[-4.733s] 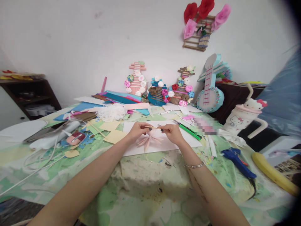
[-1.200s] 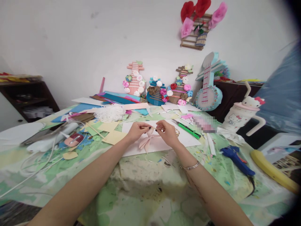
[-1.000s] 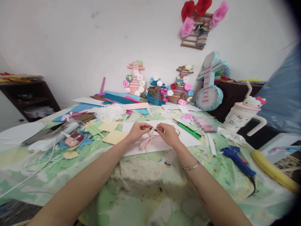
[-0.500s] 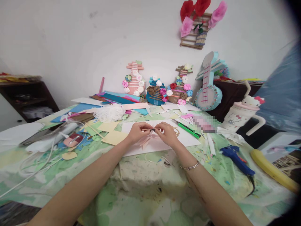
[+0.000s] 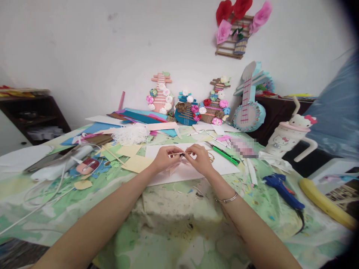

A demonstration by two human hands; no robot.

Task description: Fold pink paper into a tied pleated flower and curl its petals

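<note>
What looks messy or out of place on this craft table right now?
The green tablecloth has a pale, worn-looking patch with dark specks near the arms, and paper scraps litter it. A banana-shaped yellow thing lies near the blue glue gun, odd among craft supplies. The left hand and right hand pinch a thin stick.

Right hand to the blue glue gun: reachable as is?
Probably yes: the blue glue gun lies uncovered on the table off to that side, nothing between. But the right hand is pinching a thin stick with the left hand.

Home craft room, paper guitars (image 5: 187, 112), glue gun (image 5: 282, 186), paper scraps (image 5: 131, 157) on table (image 5: 174, 224)
</note>
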